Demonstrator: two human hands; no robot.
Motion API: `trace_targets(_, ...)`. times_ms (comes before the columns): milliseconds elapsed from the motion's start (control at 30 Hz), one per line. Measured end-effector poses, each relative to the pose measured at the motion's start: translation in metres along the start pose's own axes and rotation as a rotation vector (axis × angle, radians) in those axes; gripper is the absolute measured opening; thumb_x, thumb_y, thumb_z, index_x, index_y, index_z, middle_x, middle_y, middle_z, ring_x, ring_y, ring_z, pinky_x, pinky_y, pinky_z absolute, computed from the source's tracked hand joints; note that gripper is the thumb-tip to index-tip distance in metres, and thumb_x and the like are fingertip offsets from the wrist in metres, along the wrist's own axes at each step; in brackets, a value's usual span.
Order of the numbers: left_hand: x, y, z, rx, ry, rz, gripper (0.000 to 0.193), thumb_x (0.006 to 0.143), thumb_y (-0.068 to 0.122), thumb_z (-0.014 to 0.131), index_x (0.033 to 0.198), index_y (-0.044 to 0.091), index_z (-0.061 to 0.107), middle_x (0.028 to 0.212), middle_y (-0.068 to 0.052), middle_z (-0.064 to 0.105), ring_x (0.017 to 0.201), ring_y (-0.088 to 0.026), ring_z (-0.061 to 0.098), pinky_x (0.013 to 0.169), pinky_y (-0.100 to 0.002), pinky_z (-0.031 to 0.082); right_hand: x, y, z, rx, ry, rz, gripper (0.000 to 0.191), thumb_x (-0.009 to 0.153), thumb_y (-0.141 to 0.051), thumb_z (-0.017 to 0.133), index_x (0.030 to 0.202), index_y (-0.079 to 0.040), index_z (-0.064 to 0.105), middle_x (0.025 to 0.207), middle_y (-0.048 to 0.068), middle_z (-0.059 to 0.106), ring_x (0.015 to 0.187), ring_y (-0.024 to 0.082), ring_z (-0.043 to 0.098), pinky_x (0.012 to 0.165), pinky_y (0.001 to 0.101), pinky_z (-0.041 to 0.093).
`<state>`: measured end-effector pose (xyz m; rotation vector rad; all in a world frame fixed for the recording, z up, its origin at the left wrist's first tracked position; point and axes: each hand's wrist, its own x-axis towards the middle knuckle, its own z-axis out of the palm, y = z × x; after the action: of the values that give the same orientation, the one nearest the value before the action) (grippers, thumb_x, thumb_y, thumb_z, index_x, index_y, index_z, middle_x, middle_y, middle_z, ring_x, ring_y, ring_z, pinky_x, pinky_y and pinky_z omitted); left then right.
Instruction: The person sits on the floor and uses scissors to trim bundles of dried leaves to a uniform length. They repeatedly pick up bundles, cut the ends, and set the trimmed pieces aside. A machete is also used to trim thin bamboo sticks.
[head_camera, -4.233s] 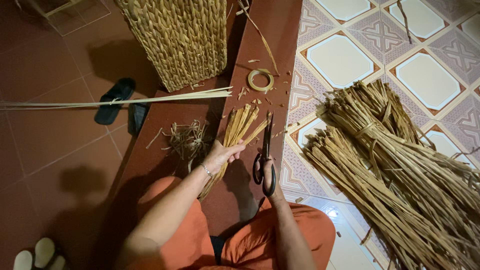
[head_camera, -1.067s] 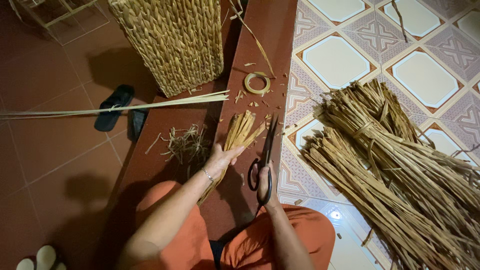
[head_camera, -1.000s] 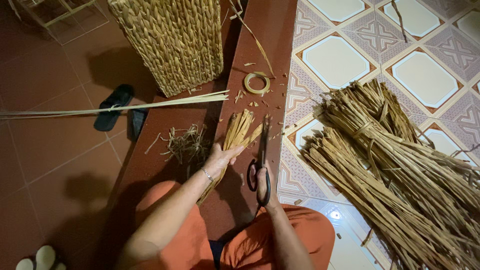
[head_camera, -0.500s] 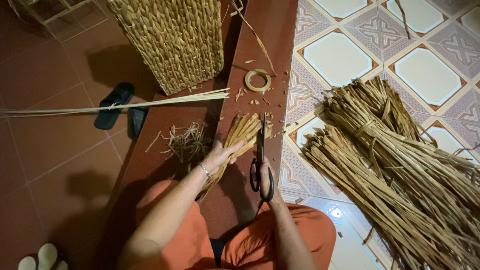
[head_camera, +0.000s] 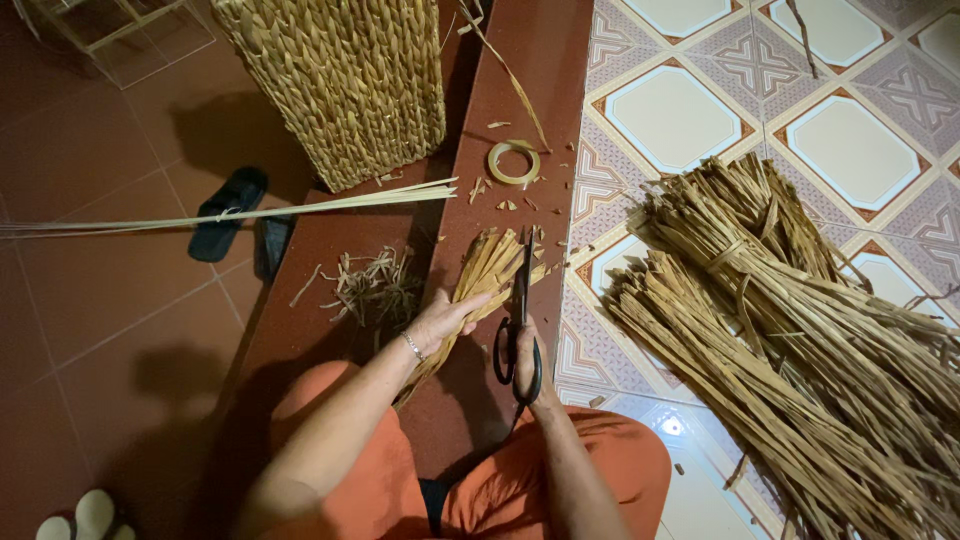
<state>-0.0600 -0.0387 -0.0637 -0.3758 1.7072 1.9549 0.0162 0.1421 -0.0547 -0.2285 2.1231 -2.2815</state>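
Gripping a straw bundle (head_camera: 478, 290), left hand (head_camera: 440, 320) meets right hand's (head_camera: 530, 360) black scissors (head_camera: 519, 320).

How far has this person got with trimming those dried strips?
Some trimming looks done: a heap of offcuts lies on the red step. In hand: the left hand grips a small bundle of strips while the right hand works black scissors at its end. Left, apparently: the large pile of strips on the tiled floor.
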Motion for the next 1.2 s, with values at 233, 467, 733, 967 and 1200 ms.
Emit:
trace_targets(233, -0.002, -0.003, -0.001, -0.025, -0.046, 0.044, 0.046, 0.082, 0.036, 0.083, 0.1, 0.001, 0.058, 0.08, -0.003, 0.062, 0.059, -0.008, 0.052, 0.051, -0.024, 0.043, -0.007, 0.004, 0.004, -0.009, 0.093, 0.117, 0.069, 0.105, -0.058, 0.028, 0.134, 0.0, 0.052, 0.061, -0.002, 0.045, 0.049, 0.01, 0.042, 0.047, 0.026, 0.038)
trace_targets(467, 0.002, -0.007, -0.002, -0.024, -0.063, 0.044, 0.044, 0.086, 0.037, 0.08, 0.101, -0.001, 0.062, 0.081, -0.004, 0.064, 0.059, -0.009, 0.05, 0.052, -0.025, 0.042, -0.003, 0.011, 0.003, 0.019, 0.235, 0.176, 0.062, 0.108, -0.049, 0.031, 0.122, 0.003, 0.062, 0.059, -0.002, 0.046, 0.047, 0.009, 0.039, 0.044, 0.0248, 0.031)
trace_targets(733, -0.008, 0.01, 0.002, -0.029, -0.07, 0.016, 0.042, 0.093, 0.046, 0.073, 0.095, 0.015, 0.045, 0.076, 0.0, 0.058, 0.06, -0.007, 0.051, 0.058, -0.025, 0.047, -0.014, -0.013, 0.005, 0.082, 0.007, -0.093, 0.059, 0.11, -0.049, 0.031, 0.135, 0.001, 0.049, 0.07, -0.002, 0.045, 0.056, 0.009, 0.042, 0.05, 0.0246, 0.036)
trace_targets(967, -0.017, 0.018, 0.006, -0.107, -0.032, 0.114, 0.037, 0.096, 0.048, 0.063, 0.095, 0.011, 0.059, 0.076, 0.005, 0.056, 0.057, -0.008, 0.051, 0.049, -0.025, 0.041, -0.009, 0.002, 0.01, 0.052, 0.004, 0.042, 0.063, 0.111, -0.053, 0.032, 0.136, 0.001, 0.053, 0.07, 0.0, 0.049, 0.059, 0.01, 0.047, 0.054, 0.0249, 0.04)
trace_targets(1200, -0.008, 0.01, 0.002, -0.085, 0.021, 0.186, 0.04, 0.091, 0.043, 0.072, 0.102, 0.007, 0.061, 0.085, 0.0, 0.062, 0.06, -0.008, 0.052, 0.051, -0.026, 0.042, -0.018, -0.02, 0.012, 0.075, 0.002, -0.105, 0.069, 0.108, -0.058, 0.035, 0.145, 0.0, 0.043, 0.081, -0.001, 0.049, 0.065, 0.009, 0.048, 0.068, 0.0273, 0.053)
